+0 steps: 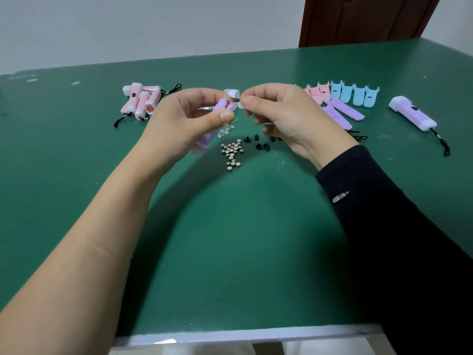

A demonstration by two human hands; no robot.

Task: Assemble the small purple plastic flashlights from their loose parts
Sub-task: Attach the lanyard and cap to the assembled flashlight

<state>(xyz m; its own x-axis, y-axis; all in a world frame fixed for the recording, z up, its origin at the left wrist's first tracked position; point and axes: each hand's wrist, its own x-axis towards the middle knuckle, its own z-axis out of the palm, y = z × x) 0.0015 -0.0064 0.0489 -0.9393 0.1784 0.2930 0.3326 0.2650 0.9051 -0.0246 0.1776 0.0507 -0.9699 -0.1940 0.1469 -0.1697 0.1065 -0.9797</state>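
Note:
My left hand [186,119] grips a purple flashlight body half [204,139], held above the green table with its open end up. My right hand [279,116] pinches a small black part [236,100] right at that open end. On the table below lie several small round button cells [232,152], clear LEDs [226,129] and loose black switch pieces [261,143]. Two more purple body halves [343,112] lie at the right. A finished purple flashlight [412,113] with a black lanyard lies at the far right.
Several finished pink flashlights [142,99] are piled at the back left. Pink shells [317,92] and blue shells [354,93] stand in a row at the back right. White caps [234,94] sit behind my hands. The table's near edge [245,334] is just below.

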